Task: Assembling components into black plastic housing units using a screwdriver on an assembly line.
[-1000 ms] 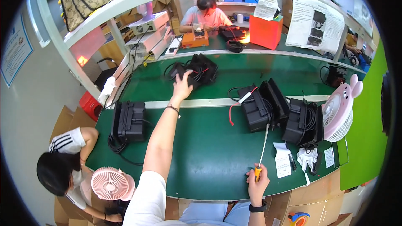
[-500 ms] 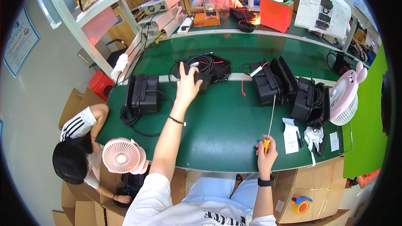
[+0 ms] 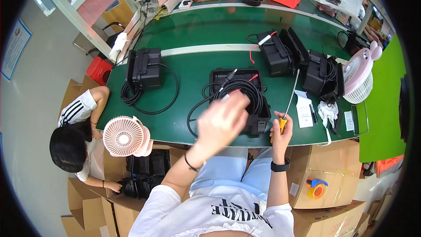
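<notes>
My right hand [image 3: 280, 132] is closed round the orange-yellow handle of a screwdriver [image 3: 294, 88] at the table's front edge, its long shaft pointing away from me. In front of me lies an open black plastic case [image 3: 214, 76], with a thick coil of black cable [image 3: 258, 94] in and over it. The cable has a plug-like end and a bit of red wire. My left hand [image 3: 222, 120], smeared by motion, hovers over the near left part of the coil. Its fingers look bent, but whether they grip the cable I cannot tell.
Another black case [image 3: 147, 68] with cable stands on the left of the green table [image 3: 193, 30]. Two more cases [image 3: 274, 55] [image 3: 316, 72] stand at right, near a pink fan [image 3: 357, 77], paper slip [image 3: 303, 109] and pen. A co-worker [image 3: 72, 145] reaches into a carton beside another fan [image 3: 125, 136].
The cable-filled case has come from the far middle of the table to its near side, and now lies open. My left hand has drawn back with it; my right hand still holds the screwdriver.
</notes>
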Demonstrator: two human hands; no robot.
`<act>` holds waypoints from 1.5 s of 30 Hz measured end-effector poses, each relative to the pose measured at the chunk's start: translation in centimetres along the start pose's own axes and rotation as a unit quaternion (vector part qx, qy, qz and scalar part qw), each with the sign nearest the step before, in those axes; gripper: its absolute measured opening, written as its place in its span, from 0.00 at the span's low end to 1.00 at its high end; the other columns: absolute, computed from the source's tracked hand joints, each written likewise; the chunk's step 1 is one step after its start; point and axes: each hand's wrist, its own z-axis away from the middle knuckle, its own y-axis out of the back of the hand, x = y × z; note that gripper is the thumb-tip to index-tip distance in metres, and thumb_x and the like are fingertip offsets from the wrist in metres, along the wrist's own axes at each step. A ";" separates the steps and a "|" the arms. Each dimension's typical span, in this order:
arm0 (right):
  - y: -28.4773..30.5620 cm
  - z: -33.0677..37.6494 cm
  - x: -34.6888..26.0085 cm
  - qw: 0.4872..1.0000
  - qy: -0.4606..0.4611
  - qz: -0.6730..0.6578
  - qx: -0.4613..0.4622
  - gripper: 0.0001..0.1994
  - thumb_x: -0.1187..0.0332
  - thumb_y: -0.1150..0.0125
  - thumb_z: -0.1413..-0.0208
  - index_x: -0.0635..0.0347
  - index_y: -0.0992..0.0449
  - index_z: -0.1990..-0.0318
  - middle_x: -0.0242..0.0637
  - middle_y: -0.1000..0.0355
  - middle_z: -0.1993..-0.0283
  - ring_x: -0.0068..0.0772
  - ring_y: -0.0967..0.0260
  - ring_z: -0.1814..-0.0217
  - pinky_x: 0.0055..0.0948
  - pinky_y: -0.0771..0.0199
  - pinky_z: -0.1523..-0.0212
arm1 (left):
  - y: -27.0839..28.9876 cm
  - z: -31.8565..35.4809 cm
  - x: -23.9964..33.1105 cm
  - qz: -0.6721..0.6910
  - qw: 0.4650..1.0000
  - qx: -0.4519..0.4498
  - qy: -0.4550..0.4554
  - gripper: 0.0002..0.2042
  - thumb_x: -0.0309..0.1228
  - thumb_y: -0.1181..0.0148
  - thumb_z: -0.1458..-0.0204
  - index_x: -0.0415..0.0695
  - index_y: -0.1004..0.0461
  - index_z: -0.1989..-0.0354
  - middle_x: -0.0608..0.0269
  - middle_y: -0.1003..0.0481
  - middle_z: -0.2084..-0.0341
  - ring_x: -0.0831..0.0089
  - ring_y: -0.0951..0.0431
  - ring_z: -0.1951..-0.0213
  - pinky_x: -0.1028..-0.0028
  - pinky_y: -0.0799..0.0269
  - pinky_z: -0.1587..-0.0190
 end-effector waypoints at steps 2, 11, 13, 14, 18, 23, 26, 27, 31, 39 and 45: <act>-0.1 0.2 -0.8 0.999 -0.007 -0.025 -0.020 0.14 0.70 0.44 0.36 0.56 0.37 0.47 0.41 0.31 0.39 0.11 0.40 0.72 0.12 0.36 0.73 | 0.1 -1.3 -3.1 -0.030 0.996 -0.054 0.057 0.26 0.38 0.34 0.51 0.46 0.29 0.42 0.56 0.28 0.45 0.57 0.29 0.44 0.60 0.31 0.44; 0.5 1.5 -1.5 0.992 -0.083 0.003 -0.097 0.24 0.66 0.39 0.41 0.58 0.40 0.40 0.34 0.34 0.42 0.15 0.39 0.64 0.15 0.34 0.64 | -2.6 1.8 -5.8 0.109 0.983 0.022 0.145 0.26 0.30 0.38 0.45 0.41 0.35 0.38 0.45 0.25 0.51 0.53 0.22 0.54 0.61 0.28 0.48; 0.2 2.7 -3.1 0.990 -0.087 0.004 -0.109 0.23 0.63 0.45 0.41 0.57 0.39 0.40 0.28 0.41 0.50 0.18 0.45 0.57 0.18 0.42 0.54 | -2.2 2.9 -5.8 0.124 0.962 0.115 0.215 0.25 0.28 0.43 0.41 0.41 0.40 0.34 0.48 0.30 0.44 0.58 0.26 0.47 0.65 0.33 0.42; 0.2 3.2 -2.8 0.992 -0.083 0.002 -0.099 0.23 0.63 0.46 0.41 0.57 0.39 0.40 0.29 0.41 0.48 0.18 0.44 0.56 0.18 0.42 0.53 | -2.2 3.5 -6.1 0.209 0.925 0.168 0.269 0.27 0.26 0.46 0.39 0.43 0.46 0.31 0.52 0.31 0.46 0.65 0.29 0.49 0.68 0.35 0.43; 1.2 4.6 -1.0 0.995 -0.054 0.007 -0.087 0.24 0.64 0.44 0.42 0.60 0.40 0.40 0.35 0.41 0.43 0.24 0.41 0.50 0.22 0.39 0.47 | -1.0 6.7 -9.5 0.225 0.861 0.230 0.393 0.29 0.26 0.48 0.37 0.41 0.50 0.29 0.46 0.37 0.42 0.59 0.36 0.41 0.63 0.44 0.36; 1.4 5.6 1.7 0.998 -0.002 -0.010 -0.064 0.29 0.60 0.40 0.44 0.64 0.42 0.40 0.44 0.39 0.41 0.39 0.44 0.32 0.36 0.51 0.30 | 0.1 11.0 -7.6 -0.035 0.956 0.141 0.256 0.28 0.22 0.44 0.44 0.37 0.41 0.34 0.41 0.44 0.37 0.45 0.41 0.36 0.55 0.45 0.35; 1.1 5.9 1.7 0.998 -0.010 -0.027 -0.049 0.30 0.58 0.40 0.44 0.63 0.42 0.40 0.44 0.39 0.41 0.39 0.45 0.32 0.36 0.52 0.30 | 0.8 14.5 -5.3 0.029 0.975 0.157 0.157 0.14 0.17 0.45 0.47 0.37 0.29 0.51 0.48 0.31 0.52 0.55 0.29 0.53 0.60 0.32 0.50; 1.1 5.9 1.6 0.999 -0.004 -0.027 -0.045 0.30 0.57 0.40 0.44 0.63 0.42 0.40 0.44 0.40 0.41 0.39 0.45 0.32 0.36 0.53 0.29 | 1.3 14.5 -4.6 0.069 0.981 0.117 0.138 0.14 0.16 0.45 0.49 0.38 0.27 0.53 0.51 0.26 0.61 0.58 0.26 0.61 0.62 0.30 0.57; 1.4 5.9 1.9 0.998 -0.003 -0.029 -0.048 0.30 0.56 0.39 0.45 0.63 0.42 0.40 0.44 0.41 0.40 0.40 0.45 0.32 0.37 0.53 0.30 | 2.0 13.2 -1.1 0.249 0.934 -0.019 0.256 0.19 0.22 0.46 0.46 0.35 0.28 0.44 0.48 0.25 0.61 0.57 0.24 0.61 0.65 0.28 0.55; 1.8 6.0 2.2 0.997 -0.003 -0.040 -0.063 0.32 0.55 0.35 0.50 0.60 0.41 0.42 0.48 0.40 0.40 0.42 0.45 0.32 0.38 0.52 0.30 | 2.4 13.6 -0.8 0.090 0.974 -0.034 0.203 0.20 0.28 0.30 0.55 0.46 0.20 0.50 0.64 0.36 0.73 0.68 0.35 0.70 0.67 0.36 0.61; 2.0 5.8 2.9 0.995 0.005 -0.063 -0.072 0.32 0.53 0.35 0.50 0.60 0.41 0.43 0.49 0.39 0.40 0.42 0.44 0.32 0.38 0.51 0.31 | 2.6 14.6 -1.8 0.002 0.999 0.034 0.040 0.20 0.24 0.28 0.59 0.46 0.19 0.53 0.73 0.34 0.82 0.72 0.33 0.80 0.71 0.35 0.74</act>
